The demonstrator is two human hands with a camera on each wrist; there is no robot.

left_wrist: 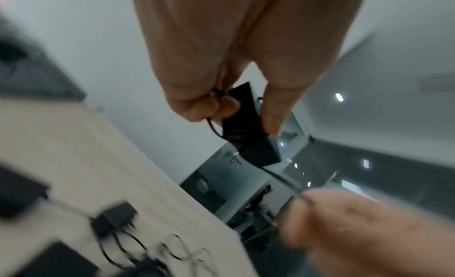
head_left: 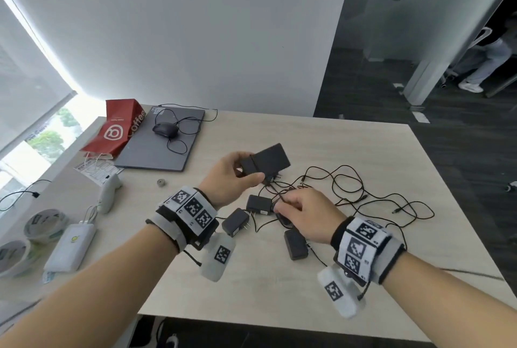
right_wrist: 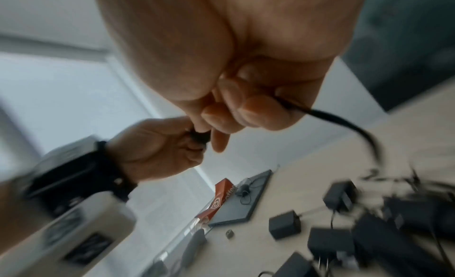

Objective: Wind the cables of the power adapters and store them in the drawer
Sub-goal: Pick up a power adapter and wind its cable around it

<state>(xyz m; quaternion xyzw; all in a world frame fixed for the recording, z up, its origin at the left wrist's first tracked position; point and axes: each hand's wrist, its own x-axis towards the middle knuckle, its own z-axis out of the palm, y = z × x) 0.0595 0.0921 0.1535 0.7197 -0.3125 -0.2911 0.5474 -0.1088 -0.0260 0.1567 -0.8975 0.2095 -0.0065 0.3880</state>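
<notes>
Across the pale bench (head_left: 321,135) a closed grey laptop (head_left: 162,146) lies at the far left with a mouse (head_left: 165,130) on its lid, and nearer me the loose power adapters (head_left: 258,204) sit in a black tangle of cables (head_left: 363,193). Above that pile my left hand (head_left: 229,177) holds one larger adapter (head_left: 267,161) clear of the surface, fingers (left_wrist: 273,114) and thumb clamped on its body, its long axis running from my palm toward the far right. Its cable (left_wrist: 280,177) leaves the end facing my right hand (head_left: 305,216), which is the nearer one, just below and to the right; there my fingers (right_wrist: 248,110) are pinched together on the cord (the wrist views are blurred, but the pinch shows). Winding, I judge, means carrying that cord around the adapter's short side. No drawer is in sight.
</notes>
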